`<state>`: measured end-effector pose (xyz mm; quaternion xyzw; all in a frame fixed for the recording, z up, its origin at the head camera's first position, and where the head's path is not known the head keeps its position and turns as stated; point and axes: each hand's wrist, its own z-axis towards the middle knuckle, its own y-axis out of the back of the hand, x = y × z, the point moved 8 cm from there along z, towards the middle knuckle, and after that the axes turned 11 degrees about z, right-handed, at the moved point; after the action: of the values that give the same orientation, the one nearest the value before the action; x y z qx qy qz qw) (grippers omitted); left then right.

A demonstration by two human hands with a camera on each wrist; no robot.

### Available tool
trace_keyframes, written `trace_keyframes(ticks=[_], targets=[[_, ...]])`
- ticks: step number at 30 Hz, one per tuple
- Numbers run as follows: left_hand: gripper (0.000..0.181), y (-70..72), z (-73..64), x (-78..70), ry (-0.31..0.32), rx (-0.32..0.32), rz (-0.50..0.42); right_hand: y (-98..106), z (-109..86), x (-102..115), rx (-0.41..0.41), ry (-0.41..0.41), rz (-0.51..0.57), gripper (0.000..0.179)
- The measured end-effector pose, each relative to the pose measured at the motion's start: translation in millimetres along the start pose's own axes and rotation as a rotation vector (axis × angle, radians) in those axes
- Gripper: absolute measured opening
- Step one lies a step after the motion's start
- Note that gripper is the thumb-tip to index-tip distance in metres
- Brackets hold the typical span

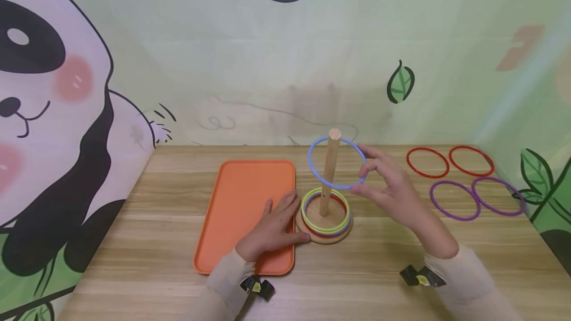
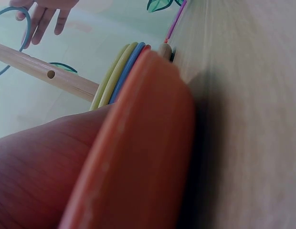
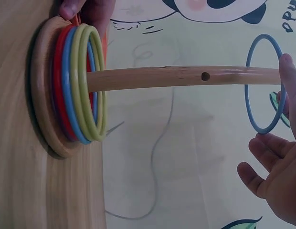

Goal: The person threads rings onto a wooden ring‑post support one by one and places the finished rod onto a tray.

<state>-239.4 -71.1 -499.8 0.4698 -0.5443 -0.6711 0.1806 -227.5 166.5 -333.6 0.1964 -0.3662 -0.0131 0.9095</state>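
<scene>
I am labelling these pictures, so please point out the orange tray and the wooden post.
Orange tray [image 1: 250, 187]: head view, bare part of its floor.
Wooden post [image 3: 179, 76]: right wrist view, middle of its shaft.

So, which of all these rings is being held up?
The blue ring pinched in the right hand, above the stacked rings. It alone is held: those sit around the wooden peg, and the loose rings lie on the table.

My left sleeve [image 1: 223, 284]: cream, 7 o'clock
My right sleeve [image 1: 470, 279]: same cream, 4 o'clock
Wrist cams [image 1: 267, 291]: black, kinda boxy, yellow marking [image 1: 256, 288] on each
</scene>
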Motion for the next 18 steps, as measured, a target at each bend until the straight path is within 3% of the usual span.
trace_keyframes(ticks=[18], targets=[[0.104, 0.4, 0.3, 0.1, -0.006, -0.011, -0.002, -17, -18.8, -20, 0.029, -0.061, -0.04, 0.04]])
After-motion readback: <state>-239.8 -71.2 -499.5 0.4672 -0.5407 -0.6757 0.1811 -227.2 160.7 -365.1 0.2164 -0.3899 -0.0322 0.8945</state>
